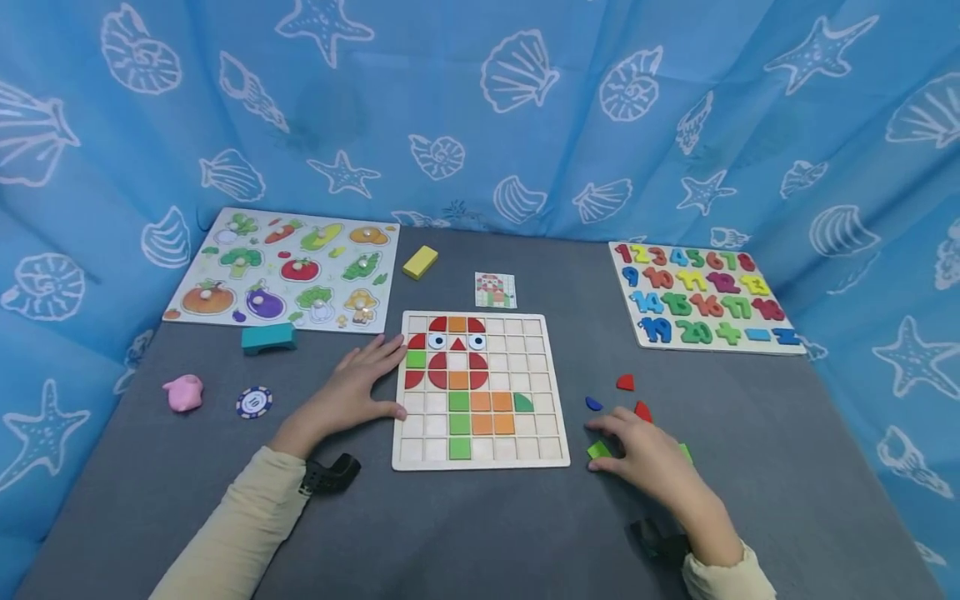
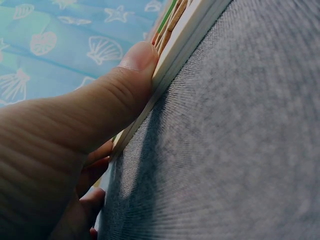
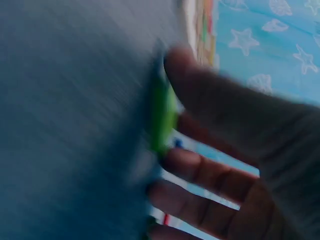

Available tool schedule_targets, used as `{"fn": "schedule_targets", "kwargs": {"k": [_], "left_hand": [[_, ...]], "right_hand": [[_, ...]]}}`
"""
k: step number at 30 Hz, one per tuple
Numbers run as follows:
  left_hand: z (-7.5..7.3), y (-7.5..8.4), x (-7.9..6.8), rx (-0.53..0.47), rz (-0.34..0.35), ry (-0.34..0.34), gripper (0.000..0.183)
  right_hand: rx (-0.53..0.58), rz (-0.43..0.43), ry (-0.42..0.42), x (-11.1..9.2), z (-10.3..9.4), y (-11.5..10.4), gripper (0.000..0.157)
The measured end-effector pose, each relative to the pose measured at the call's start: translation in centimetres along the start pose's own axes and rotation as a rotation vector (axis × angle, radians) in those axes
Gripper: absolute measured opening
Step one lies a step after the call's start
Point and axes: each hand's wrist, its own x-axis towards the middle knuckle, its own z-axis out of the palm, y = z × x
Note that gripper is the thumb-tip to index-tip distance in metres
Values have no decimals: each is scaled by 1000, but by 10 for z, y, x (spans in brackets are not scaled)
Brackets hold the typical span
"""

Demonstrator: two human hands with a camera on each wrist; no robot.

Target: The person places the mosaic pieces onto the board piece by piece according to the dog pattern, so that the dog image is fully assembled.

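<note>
A square wooden grid board [image 1: 528, 450] bears red, orange and green tiles, with two eye pieces near its top. My left hand [image 1: 350, 398] rests at the board's left edge, its fingers extended. In the left wrist view the thumb [image 2: 137, 60] presses against the board's rim [image 2: 172, 57]. To the right of the board, my right hand [image 1: 645, 457] pinches a light-green tile [image 1: 598, 450] low over the table. The right wrist view, blurred, has this tile between thumb and fingertip. Close by lie red pieces [image 1: 626, 382], a blue piece [image 1: 593, 403] and another green piece [image 1: 686, 452], partly hidden.
A picture card [image 1: 495, 290] lies behind the board, with a yellow block [image 1: 420, 262] to its left. A vegetable puzzle [image 1: 281, 267] is back left and a number puzzle [image 1: 705, 292] back right. At left are a teal block [image 1: 268, 337], pink figure [image 1: 183, 392] and chip [image 1: 254, 402].
</note>
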Motion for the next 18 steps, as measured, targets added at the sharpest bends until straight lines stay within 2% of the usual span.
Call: {"fn": "schedule_targets", "kwargs": {"k": [4, 9, 12, 14, 18], "left_hand": [[0, -2, -1, 9, 2, 4, 95], [0, -1, 1, 14, 6, -4, 95], [0, -2, -1, 7, -3, -1, 95], [0, -3, -1, 13, -3, 2, 95], [1, -2, 0, 25, 4, 8, 95]], "right_hand": [[8, -27, 27, -5, 6, -3, 36], [18, -68, 99, 0, 4, -13, 34], [65, -153, 126, 12, 3, -26, 31], [90, -223, 116, 23, 4, -37, 28], [63, -351, 76, 41, 9, -52, 22]]}}
